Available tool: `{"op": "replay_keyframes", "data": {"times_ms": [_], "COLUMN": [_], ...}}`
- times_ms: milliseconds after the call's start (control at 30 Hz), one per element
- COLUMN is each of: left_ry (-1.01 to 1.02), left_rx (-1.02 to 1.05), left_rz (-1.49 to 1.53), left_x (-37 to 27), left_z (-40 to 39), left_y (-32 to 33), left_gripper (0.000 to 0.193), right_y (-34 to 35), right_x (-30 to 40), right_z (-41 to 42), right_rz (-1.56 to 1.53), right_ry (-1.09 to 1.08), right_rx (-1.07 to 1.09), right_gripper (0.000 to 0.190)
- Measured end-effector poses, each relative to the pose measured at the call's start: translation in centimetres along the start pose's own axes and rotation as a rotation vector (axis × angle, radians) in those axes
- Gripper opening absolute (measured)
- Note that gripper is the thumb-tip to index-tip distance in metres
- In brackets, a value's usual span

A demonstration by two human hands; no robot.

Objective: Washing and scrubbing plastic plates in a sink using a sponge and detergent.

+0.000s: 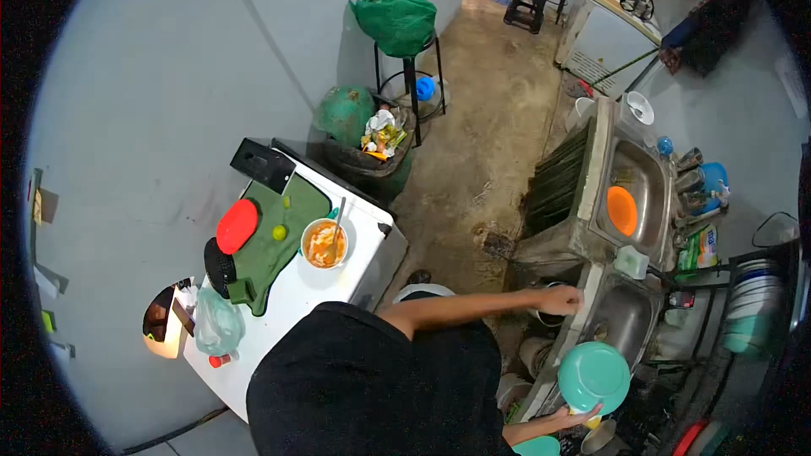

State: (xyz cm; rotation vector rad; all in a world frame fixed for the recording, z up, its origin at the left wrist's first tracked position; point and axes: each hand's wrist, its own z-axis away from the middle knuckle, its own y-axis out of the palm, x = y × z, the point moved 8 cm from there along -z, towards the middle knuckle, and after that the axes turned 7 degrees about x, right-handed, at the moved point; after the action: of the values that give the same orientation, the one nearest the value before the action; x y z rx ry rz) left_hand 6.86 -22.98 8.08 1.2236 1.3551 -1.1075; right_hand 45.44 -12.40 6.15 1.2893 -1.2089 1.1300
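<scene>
My right hand (575,417) holds a teal bowl (594,377), its base turned up, by its lower edge; a yellow and white thing, perhaps a sponge, shows between hand and bowl. Another teal bowl (537,446) lies below that forearm, partly cut off. My left hand (561,300), fingers curled, is over the front rim of the nearer steel sink (624,310); whether it grips anything is hidden. A pale green block-like container (631,262) stands between the two basins. In the farther sink (646,215) lies an orange bowl (621,211).
Glasses (690,180) and a stacked dish rack (754,304) line the wall. Behind me, a white table (329,288) carries a noodle-like dish in a bowl (324,243). Beyond are a full bin (380,139), a stool (408,63) and a blurred dark figure (709,31), perhaps a person.
</scene>
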Motion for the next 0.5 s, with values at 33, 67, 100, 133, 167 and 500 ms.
{"op": "replay_keyframes", "data": {"times_ms": [33, 67, 100, 133, 167, 500], "left_ry": [-0.014, 0.016, 0.044, -0.071, -0.185, -0.793], "left_rx": [0.041, 0.073, 0.096, 0.136, 0.179, -0.916], "left_rz": [-0.027, -0.030, -0.034, 0.109, 0.252, -0.678], "left_x": [-1.4, -2.1, -2.8, -4.5, -6.8, 3.1], "left_z": [0.9, 2.0, 3.4, 5.6, 8.8, 31.4], "left_y": [-1.8, -3.8, -6.0, -8.5, -11.3, -34.9], "left_gripper": [0.020, 0.024, 0.028, 0.033, 0.037, 0.041], "right_y": [0.3, 1.0, 1.9, 2.4, 2.8, 7.3], "right_x": [0.4, 0.6, 0.8, 0.8, 1.1, 2.0], "right_z": [0.7, 1.1, 1.3, 1.6, 2.0, 5.2], "right_rz": [-0.008, -0.013, -0.017, -0.018, -0.018, -0.083], "right_ry": [0.017, 0.030, 0.043, 0.050, 0.056, 0.139], "right_rx": [-0.012, -0.013, -0.005, -0.007, -0.010, 0.003], "right_gripper": [0.062, 0.062, 0.062, 0.062, 0.062, 0.064]}}
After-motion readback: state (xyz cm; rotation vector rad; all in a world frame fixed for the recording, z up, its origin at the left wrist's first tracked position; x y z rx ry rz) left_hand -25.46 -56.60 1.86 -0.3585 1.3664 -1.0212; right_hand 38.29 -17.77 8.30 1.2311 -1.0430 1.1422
